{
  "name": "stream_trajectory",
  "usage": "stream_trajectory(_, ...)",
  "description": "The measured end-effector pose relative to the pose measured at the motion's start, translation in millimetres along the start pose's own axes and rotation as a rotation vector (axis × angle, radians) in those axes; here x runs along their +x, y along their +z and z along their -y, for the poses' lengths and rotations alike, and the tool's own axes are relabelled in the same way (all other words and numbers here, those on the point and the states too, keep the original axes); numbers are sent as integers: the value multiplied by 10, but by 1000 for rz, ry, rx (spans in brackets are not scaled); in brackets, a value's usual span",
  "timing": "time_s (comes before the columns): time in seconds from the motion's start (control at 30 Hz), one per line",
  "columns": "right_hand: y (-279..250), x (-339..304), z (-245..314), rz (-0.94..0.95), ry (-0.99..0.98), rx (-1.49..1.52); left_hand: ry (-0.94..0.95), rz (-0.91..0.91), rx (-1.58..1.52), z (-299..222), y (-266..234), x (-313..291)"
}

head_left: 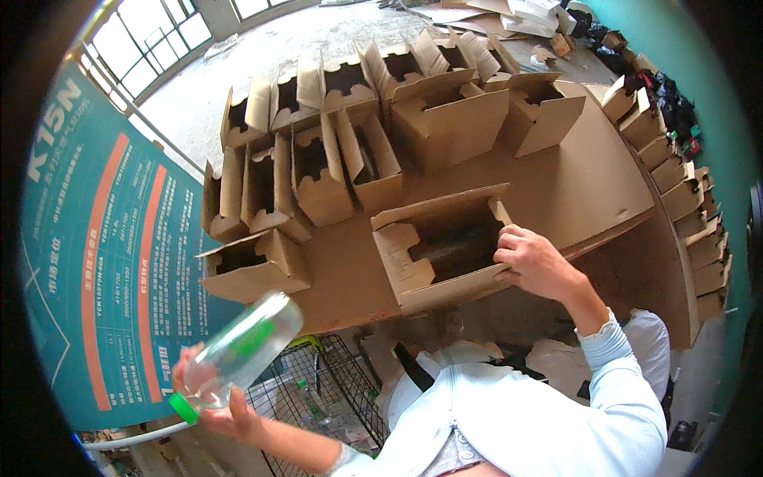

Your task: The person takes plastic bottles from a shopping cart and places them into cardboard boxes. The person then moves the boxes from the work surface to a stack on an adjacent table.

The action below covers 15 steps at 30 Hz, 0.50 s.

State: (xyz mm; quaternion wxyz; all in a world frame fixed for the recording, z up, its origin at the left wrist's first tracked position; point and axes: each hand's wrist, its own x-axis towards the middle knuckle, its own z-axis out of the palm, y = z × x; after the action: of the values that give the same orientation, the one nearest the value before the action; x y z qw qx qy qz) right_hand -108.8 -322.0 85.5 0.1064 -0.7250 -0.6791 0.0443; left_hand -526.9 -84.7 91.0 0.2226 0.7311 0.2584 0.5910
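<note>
My left hand (pixel 230 409) is wrapped round the neck end of a clear bottle (pixel 250 350) with a green cap and a green mark on its side. The bottle is tilted, its base up to the right and its cap down to the left. In front of me an open cardboard box (pixel 437 285) stands at the near edge of the table. My right hand (pixel 534 258) is closed on the right-hand wall of this box, with fingers at its upper edge. Dark shadow covers the inside of the box, so its contents are hard to make out.
Several open cardboard boxes (pixel 318 171) stand in rows across the cardboard-covered table (pixel 584 187). Below its near edge is a black wire basket (pixel 350 381) with a bottle inside. A teal banner (pixel 119 238) stands at left. More boxes (pixel 683 195) line the right side.
</note>
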Motion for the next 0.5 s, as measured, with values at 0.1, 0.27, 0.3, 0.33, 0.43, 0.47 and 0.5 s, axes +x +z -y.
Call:
stream_trajectory(0.1,43,-94,-50,-152,33,-15,176,212,-377,-545,1054,614)
stream_trajectory(0.27,56,-294,-188,-337,55,87,274,1004,-232,-1094,2598,826)
stream_trajectory(0.3,58,-329,-202,-364,59,116,309,1152,-139,-1111,2829,781)
stream_trajectory(0.33,69,-356,-237,-390,63,145,341,1299,-44,-1095,3066,698)
stream_trajectory(0.43,98,-362,-289,-415,20,244,276,1866,259,-1011,3585,433)
stream_trajectory(0.47,109,-369,-318,-414,9,251,246,2072,386,-1025,3745,364)
stream_trajectory(0.5,142,-361,-357,-429,-8,226,232,2109,371,-894,3831,239)
